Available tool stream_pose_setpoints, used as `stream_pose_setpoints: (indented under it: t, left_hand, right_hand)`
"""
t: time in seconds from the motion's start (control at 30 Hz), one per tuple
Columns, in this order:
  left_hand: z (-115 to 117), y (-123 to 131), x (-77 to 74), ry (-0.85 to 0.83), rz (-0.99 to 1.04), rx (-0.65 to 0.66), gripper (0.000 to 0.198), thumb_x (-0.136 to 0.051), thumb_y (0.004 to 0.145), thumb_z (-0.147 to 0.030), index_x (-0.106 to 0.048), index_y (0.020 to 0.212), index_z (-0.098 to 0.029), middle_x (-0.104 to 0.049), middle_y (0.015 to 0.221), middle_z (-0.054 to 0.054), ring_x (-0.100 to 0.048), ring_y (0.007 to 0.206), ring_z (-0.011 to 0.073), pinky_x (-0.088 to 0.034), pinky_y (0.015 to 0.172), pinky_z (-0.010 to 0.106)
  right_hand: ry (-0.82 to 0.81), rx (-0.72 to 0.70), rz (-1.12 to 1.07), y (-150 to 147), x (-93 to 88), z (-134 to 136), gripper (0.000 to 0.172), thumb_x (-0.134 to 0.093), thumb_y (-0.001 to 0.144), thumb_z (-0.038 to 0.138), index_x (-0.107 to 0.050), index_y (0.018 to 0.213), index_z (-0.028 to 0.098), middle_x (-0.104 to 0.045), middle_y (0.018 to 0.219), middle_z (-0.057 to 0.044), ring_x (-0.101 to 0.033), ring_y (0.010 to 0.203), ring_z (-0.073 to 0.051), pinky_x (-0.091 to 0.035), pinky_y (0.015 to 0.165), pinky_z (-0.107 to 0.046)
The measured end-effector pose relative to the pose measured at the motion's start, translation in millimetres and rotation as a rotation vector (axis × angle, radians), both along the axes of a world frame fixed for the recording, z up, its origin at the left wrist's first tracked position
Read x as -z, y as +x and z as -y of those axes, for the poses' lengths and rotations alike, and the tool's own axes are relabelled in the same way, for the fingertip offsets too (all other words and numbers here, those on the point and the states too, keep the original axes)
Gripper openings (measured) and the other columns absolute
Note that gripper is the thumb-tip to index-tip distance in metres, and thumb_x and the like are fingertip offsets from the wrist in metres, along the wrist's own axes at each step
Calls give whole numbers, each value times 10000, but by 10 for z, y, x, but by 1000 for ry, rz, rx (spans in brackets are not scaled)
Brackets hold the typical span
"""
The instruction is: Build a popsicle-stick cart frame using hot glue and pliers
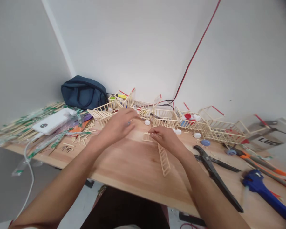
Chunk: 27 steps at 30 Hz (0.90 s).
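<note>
Our right grip (165,137) at small pale wooden-stick piece (146,137), frame centre; pinched or not, we cannot tell. Our left grip (119,125) loosely spread, left of centre. Pale wooden ladder-shaped panel (166,167) lies lower, right of centre.

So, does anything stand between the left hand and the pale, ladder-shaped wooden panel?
Yes: the right hand, with a small pale wooden-stick piece at its fingertips, lies between the left hand and the panel.

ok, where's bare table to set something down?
Bare tabletop between left forearm and stick lattice, running to the near edge. Crowded: back, stick baskets; left, stick bundles; right, black pliers and blue tool.
</note>
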<state>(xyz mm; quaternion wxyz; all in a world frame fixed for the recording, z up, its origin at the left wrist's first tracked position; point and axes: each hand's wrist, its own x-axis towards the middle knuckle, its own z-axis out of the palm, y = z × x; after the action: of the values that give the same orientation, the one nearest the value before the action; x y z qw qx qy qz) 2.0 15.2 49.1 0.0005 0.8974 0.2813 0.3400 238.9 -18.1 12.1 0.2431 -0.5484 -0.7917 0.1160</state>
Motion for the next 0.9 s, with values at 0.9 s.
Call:
stream_pose_setpoints:
  t: [0.9]
  left_hand:
    - [-81,-1297,-203,-74,339,-504,287,-558,854,-307,-698,1046,-145,-715,1044,57,-627,918,148,-461,835,230]
  right_hand:
    - [15,-20,-10,-3,83,-10,126,-536,824,162,-659,811,188,-690,784,-44,-599,744,-178,-382,690,-273]
